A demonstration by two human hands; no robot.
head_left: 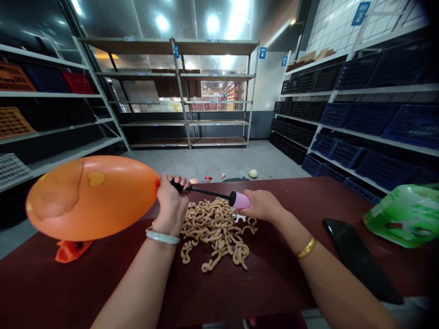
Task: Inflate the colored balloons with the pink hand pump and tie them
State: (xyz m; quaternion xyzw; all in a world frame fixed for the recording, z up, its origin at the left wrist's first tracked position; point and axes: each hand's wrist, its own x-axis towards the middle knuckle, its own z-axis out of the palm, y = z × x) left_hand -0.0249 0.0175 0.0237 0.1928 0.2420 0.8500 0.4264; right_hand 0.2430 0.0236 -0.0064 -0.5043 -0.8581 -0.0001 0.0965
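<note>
An inflated orange balloon (113, 196) with patches of another shade stretches out to the left. Its neck meets my left hand (172, 201), which is closed around the black end of a hand balloon pump (214, 193). The pump's black rod runs out to the right into a pink barrel. My right hand (262, 204) has its fingers wrapped round that pink barrel. Below and between both hands, a heap of beige, curly, noodle-like pieces (216, 230) lies on the dark red table (274, 274). My fingers cover part of the balloon's neck.
A crumpled orange-red piece (72, 251) lies below the balloon. On the right are a flat black object (360, 260) and a green plastic pouch (404, 217). Metal shelves (185, 91) stand behind; crates (370, 119) fill the right shelves. A pale round object (253, 173) is on the floor.
</note>
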